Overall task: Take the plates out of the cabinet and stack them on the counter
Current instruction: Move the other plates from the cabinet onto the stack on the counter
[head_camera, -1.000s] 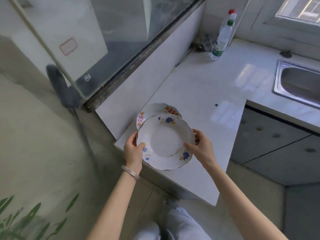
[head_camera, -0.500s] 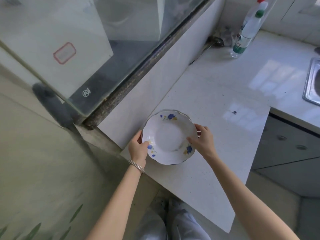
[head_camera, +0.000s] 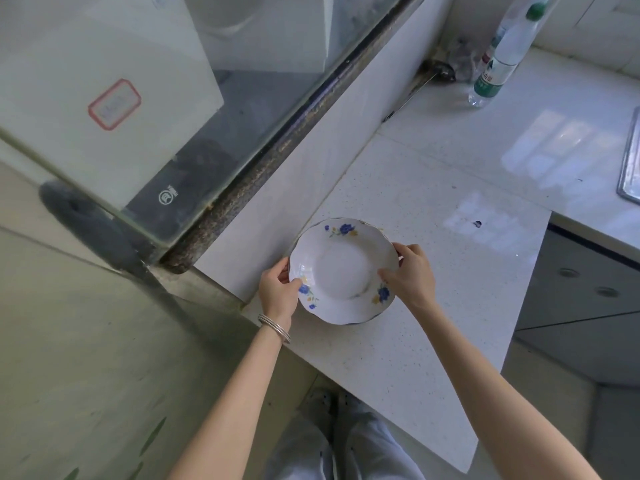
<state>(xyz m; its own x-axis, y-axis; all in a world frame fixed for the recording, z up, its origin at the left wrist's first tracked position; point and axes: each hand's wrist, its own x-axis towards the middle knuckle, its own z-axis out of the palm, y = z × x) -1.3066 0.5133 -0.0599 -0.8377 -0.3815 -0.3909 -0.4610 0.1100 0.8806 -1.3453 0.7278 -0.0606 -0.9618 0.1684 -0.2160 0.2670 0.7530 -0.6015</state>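
Note:
A white plate with blue flowers (head_camera: 343, 270) lies on the white counter (head_camera: 433, 209), close to the wall. It covers another plate beneath it, of which only a thin sliver of rim (head_camera: 372, 222) shows at the far right. My left hand (head_camera: 278, 289) grips the blue-flower plate's left rim, thumb on top. My right hand (head_camera: 412, 277) holds its right rim the same way. A silver bangle circles my left wrist.
A glass cabinet door (head_camera: 114, 109) with a red-framed label hangs over the counter at the left. A plastic water bottle (head_camera: 498, 60) stands in the far corner. The sink's steel edge (head_camera: 632, 168) shows at the right. The counter's front edge runs just below the plate.
The blue-flower plate came down from above onto the orange-patterned plate, which it now covers. Both hands stayed on its rim. The camera moved closer.

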